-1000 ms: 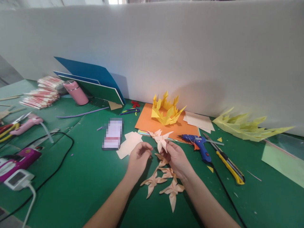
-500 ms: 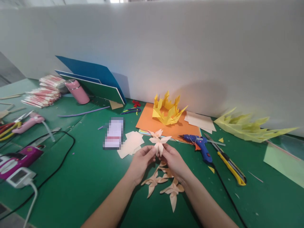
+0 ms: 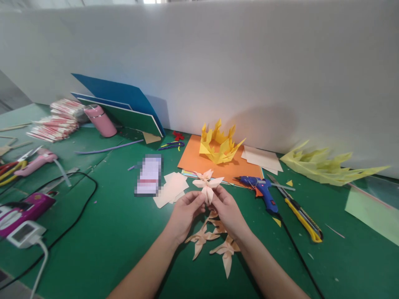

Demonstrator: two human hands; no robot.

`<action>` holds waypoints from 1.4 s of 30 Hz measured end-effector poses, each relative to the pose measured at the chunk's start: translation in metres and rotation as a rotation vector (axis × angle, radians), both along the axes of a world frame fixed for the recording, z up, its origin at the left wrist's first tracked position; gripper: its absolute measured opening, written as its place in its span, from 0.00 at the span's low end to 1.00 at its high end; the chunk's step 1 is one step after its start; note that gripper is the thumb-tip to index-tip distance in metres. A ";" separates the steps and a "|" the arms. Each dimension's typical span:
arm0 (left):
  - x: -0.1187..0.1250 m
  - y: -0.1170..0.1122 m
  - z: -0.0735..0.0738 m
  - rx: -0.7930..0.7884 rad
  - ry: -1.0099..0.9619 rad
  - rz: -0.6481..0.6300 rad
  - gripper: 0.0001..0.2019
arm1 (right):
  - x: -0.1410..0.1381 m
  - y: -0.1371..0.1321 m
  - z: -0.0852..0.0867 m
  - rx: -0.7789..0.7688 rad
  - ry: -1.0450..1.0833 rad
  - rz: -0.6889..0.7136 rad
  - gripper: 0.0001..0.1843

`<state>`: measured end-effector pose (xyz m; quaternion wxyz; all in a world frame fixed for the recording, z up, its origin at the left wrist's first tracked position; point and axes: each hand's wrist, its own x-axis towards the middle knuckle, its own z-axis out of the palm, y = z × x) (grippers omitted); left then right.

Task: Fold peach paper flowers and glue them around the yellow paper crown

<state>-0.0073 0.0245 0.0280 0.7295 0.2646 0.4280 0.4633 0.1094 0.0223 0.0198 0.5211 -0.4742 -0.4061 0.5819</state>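
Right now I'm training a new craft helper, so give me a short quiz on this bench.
1. True or false: the left hand and right hand both hold one pale flower.
2. Which lies right of the glue gun? A) flask B) knife C) phone
3. What colour is the sheet under the yellow crown?
Key: 1 true; 2 B; 3 orange.

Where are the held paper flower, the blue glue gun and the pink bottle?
paper flower point(image 3: 206, 184), head view, its petals
blue glue gun point(image 3: 267, 198), head view, its handle
pink bottle point(image 3: 100, 121), head view, its body
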 end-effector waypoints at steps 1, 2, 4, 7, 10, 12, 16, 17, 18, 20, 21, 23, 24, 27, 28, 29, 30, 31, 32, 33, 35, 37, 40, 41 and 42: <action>0.001 0.000 0.000 -0.004 -0.012 0.001 0.17 | 0.000 0.000 -0.001 0.006 0.010 -0.005 0.12; 0.001 0.000 0.001 -0.011 -0.020 0.004 0.17 | 0.000 0.000 -0.001 0.012 0.021 -0.018 0.12; 0.003 0.000 0.002 -0.026 -0.030 0.018 0.18 | 0.000 0.000 -0.002 0.027 0.037 -0.067 0.13; 0.004 -0.002 0.004 -0.044 -0.032 0.060 0.19 | 0.000 -0.001 -0.001 0.064 0.004 -0.152 0.13; 0.005 -0.002 0.005 -0.043 -0.024 0.099 0.19 | 0.001 -0.003 0.001 0.106 -0.063 -0.182 0.10; 0.004 -0.002 0.005 -0.032 -0.015 0.118 0.20 | 0.003 -0.004 0.002 0.120 -0.082 -0.152 0.08; 0.002 -0.001 0.004 -0.009 0.026 0.138 0.20 | 0.006 -0.004 0.000 0.153 -0.130 -0.135 0.12; 0.002 -0.001 0.003 -0.003 0.038 0.140 0.20 | 0.007 -0.003 0.000 0.170 -0.162 -0.153 0.13; 0.002 -0.001 0.002 0.002 0.051 0.142 0.20 | 0.007 -0.002 -0.001 0.186 -0.199 -0.171 0.12; 0.002 -0.001 0.001 0.017 0.076 0.150 0.20 | 0.007 -0.002 -0.002 0.203 -0.251 -0.197 0.10; 0.003 -0.001 0.000 0.031 0.091 0.154 0.20 | 0.007 -0.001 -0.002 0.196 -0.257 -0.200 0.10; 0.003 -0.002 -0.002 0.071 0.130 0.172 0.18 | 0.006 -0.001 -0.004 0.147 -0.229 -0.191 0.10; 0.003 -0.002 -0.002 0.096 0.153 0.184 0.18 | 0.006 -0.001 -0.004 0.113 -0.202 -0.184 0.11; 0.004 -0.001 -0.003 0.158 0.201 0.217 0.17 | 0.004 -0.001 -0.005 0.020 -0.110 -0.171 0.14; 0.004 -0.002 -0.003 0.167 0.203 0.221 0.17 | 0.003 -0.001 -0.005 0.001 -0.084 -0.165 0.14; 0.004 -0.002 -0.003 0.167 0.200 0.221 0.17 | 0.002 -0.001 -0.005 -0.012 -0.061 -0.157 0.15; 0.004 -0.002 -0.003 0.162 0.193 0.218 0.17 | 0.002 -0.001 -0.005 -0.019 -0.043 -0.147 0.15; 0.004 -0.002 -0.003 0.151 0.185 0.215 0.17 | 0.002 0.000 -0.005 -0.021 -0.031 -0.139 0.15; 0.004 -0.002 -0.004 0.137 0.179 0.211 0.17 | 0.002 0.000 -0.006 -0.018 -0.024 -0.135 0.14; 0.004 -0.002 -0.004 0.125 0.174 0.208 0.17 | 0.002 0.000 -0.006 -0.010 -0.025 -0.138 0.14; 0.003 -0.002 -0.005 0.105 0.170 0.203 0.17 | 0.002 0.001 -0.006 0.009 -0.052 -0.157 0.13; 0.002 -0.001 -0.006 0.091 0.171 0.201 0.17 | 0.003 0.001 -0.006 0.035 -0.098 -0.164 0.12; 0.001 -0.001 -0.007 0.076 0.169 0.197 0.17 | 0.004 0.001 -0.005 0.063 -0.126 -0.148 0.11; 0.001 -0.001 -0.007 0.075 0.166 0.196 0.17 | 0.004 0.001 -0.004 0.063 -0.120 -0.140 0.11; 0.001 -0.001 -0.006 0.073 0.163 0.196 0.17 | 0.004 0.000 -0.003 0.058 -0.110 -0.134 0.11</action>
